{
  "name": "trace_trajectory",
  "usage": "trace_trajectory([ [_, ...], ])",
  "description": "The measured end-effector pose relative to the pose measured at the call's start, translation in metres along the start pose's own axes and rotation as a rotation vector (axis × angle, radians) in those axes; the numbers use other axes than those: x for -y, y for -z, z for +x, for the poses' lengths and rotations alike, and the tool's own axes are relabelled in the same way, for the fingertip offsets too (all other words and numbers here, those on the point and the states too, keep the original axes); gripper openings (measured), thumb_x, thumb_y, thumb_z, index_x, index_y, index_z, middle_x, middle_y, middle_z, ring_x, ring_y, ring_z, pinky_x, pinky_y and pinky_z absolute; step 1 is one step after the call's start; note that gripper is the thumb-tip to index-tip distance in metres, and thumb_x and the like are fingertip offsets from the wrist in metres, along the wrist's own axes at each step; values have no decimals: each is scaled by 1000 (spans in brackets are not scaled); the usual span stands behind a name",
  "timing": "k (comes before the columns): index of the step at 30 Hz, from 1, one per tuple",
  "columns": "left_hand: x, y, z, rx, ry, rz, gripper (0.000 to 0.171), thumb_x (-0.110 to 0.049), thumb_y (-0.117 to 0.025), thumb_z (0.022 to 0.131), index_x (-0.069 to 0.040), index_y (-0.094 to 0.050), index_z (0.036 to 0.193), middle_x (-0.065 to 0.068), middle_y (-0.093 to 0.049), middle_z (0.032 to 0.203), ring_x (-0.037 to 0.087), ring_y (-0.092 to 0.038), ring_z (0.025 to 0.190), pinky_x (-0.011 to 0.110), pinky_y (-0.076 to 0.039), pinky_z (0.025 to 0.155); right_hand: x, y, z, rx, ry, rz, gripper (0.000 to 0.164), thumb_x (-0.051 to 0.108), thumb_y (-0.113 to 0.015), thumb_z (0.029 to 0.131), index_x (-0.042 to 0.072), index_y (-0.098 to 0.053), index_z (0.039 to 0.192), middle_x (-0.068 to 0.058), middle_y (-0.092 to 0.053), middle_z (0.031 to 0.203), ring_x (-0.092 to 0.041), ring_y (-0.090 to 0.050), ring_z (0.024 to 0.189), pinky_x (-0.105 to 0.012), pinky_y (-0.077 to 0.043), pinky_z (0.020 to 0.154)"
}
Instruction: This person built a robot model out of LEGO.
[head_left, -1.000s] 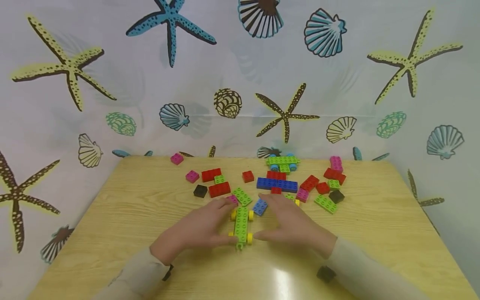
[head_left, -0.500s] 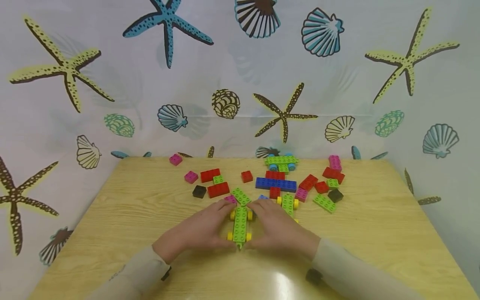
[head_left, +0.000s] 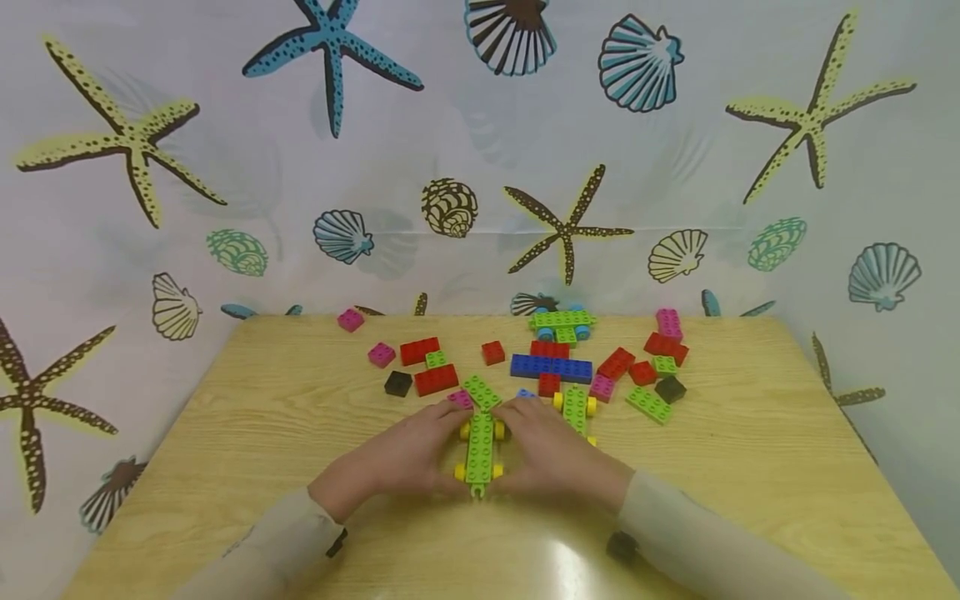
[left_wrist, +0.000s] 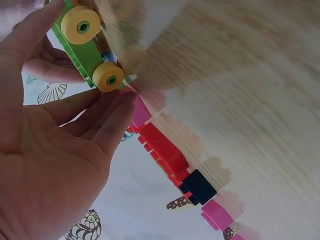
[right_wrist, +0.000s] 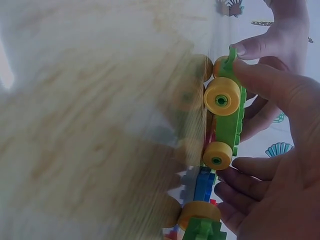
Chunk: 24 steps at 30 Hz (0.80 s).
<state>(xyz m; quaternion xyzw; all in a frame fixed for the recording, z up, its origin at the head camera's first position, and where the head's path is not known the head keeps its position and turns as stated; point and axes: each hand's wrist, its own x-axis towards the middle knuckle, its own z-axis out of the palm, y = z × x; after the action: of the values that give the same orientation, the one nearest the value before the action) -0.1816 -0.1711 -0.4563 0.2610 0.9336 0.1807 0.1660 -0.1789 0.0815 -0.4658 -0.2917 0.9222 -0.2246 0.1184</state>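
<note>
Green toy-brick car base (head_left: 479,450) is just sitting well in from the far edge of the desk (head_left: 255,433), left hand (head_left: 411,452) and right hand (head_left: 558,457) both pinching it lengthwise.

Nothing readable is offered by the car (head_left: 480,450) between the left hand (head_left: 408,450) and right hand (head_left: 558,454), nor by the bricks (head_left: 437,380) ahead, nor the cloth (head_left: 465,146) beyond; on the sleeve (head_left: 281,533) behind the left hand, a faint mark (head_left: 238,543) is glimpsed, too small to be deciphered.
</note>
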Motion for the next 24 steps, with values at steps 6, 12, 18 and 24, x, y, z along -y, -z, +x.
trace_trajectory([
  [6,-3,1,3,7,15,-16,106,-51,-97,86,-3,-49,167,19,-48,174,41,-48,162,61,-44,132,-2,0,1,5,-2,17,104,56,-92,87,9,-47,168,-13,-51,172,-39,-40,166,-61,-28,140],
  [12,-4,2,4,3,26,-35,107,-49,-97,84,-1,-48,166,21,-47,174,42,-45,164,61,-41,134,-3,0,2,8,2,16,105,55,-92,87,8,-47,168,-14,-51,172,-39,-41,166,-61,-29,140],
  [18,-3,-1,5,-4,20,-55,107,-50,-97,85,0,-48,166,20,-48,174,41,-46,164,60,-41,134,-3,1,2,6,-6,19,103,54,-94,86,11,-48,168,-12,-53,172,-39,-42,166,-61,-28,140],
  [24,-6,-6,-2,4,35,-93,106,-50,-100,82,-2,-52,162,20,-52,170,42,-50,160,61,-44,132,0,-3,-6,10,-6,59,101,55,-95,83,15,-53,166,-8,-56,170,-34,-47,163,-59,-35,138],
])
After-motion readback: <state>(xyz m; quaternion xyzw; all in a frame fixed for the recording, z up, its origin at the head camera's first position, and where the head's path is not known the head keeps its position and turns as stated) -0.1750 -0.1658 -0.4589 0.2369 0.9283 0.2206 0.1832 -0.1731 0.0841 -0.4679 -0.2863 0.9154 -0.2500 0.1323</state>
